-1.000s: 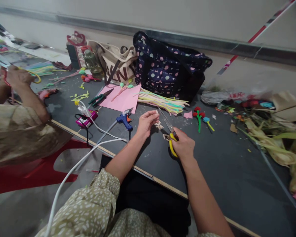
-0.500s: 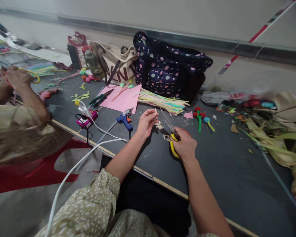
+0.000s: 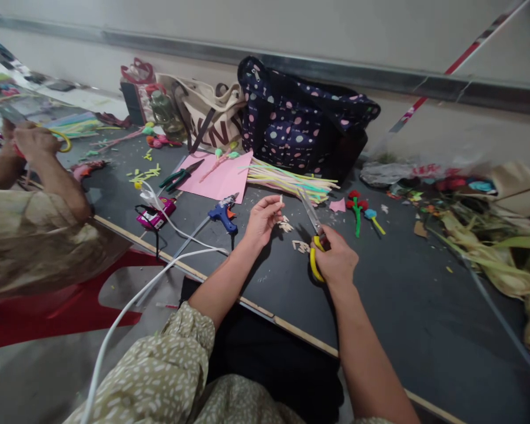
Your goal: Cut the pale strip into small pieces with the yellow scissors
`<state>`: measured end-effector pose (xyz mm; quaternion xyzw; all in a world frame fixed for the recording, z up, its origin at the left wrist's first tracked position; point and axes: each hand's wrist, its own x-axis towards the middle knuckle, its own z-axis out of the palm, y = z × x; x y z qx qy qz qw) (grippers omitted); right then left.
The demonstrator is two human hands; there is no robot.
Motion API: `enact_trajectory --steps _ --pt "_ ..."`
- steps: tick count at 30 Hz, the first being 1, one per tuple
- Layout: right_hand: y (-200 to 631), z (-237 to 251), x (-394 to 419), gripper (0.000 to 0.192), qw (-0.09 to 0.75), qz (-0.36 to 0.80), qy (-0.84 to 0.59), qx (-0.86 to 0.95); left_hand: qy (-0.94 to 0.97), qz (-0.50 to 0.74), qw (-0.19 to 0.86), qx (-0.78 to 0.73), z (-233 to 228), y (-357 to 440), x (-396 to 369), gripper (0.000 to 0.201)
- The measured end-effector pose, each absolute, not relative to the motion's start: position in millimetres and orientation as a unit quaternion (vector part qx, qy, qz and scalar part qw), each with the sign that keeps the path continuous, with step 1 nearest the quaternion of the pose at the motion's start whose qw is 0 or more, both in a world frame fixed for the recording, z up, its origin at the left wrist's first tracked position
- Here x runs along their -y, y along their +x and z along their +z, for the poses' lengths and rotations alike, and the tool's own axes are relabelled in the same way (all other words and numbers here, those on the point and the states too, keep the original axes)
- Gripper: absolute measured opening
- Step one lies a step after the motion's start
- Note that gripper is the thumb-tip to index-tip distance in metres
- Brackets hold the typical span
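Between the thumb and fingers of my left hand [image 3: 264,218] is pinched a small pale strip [image 3: 281,200], its short end poking up. My right hand [image 3: 337,256] grips a pair of scissors [image 3: 314,224] by the yellow handle, blades pointing up and away, apart from the strip. Below my hands lie small cut pale pieces [image 3: 300,246] on the dark table. A bundle of pastel pipe cleaners [image 3: 287,179] lies just beyond. To the left of my left hand sits a blue glue gun [image 3: 224,213].
Pliers [image 3: 182,176] lie by a pink sheet [image 3: 223,182]. A white cable [image 3: 159,268] crosses the table edge. Bags, including a dotted navy one [image 3: 295,118], stand at the back. Fuzzy flowers [image 3: 357,209] and dried husks [image 3: 490,253] lie right. A co-worker's hands [image 3: 35,138] are at left.
My right hand has moved slightly right with the scissors, widening the gap to the strip. My left hand has hardly moved and keeps its pinch.
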<state>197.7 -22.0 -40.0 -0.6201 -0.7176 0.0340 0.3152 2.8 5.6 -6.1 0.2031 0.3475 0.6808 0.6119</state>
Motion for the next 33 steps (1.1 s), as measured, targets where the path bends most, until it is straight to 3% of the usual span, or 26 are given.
enact_trajectory --steps 9,19,33 --pt "194.5 -34.7 26.9 0.038 0.297 0.014 -0.559 0.774 0.185 0.669 0.627 -0.354 -2.8 2.2 -4.6 0.030" --pt "196.7 -37.1 24.1 0.034 0.305 0.031 -0.607 0.733 0.195 0.669 0.623 -0.356 -3.5 2.5 -4.2 0.030" --pt "196.4 -37.2 26.0 0.039 0.289 0.010 -0.558 0.778 0.187 0.670 0.629 -0.347 -3.5 2.1 -4.5 0.029"
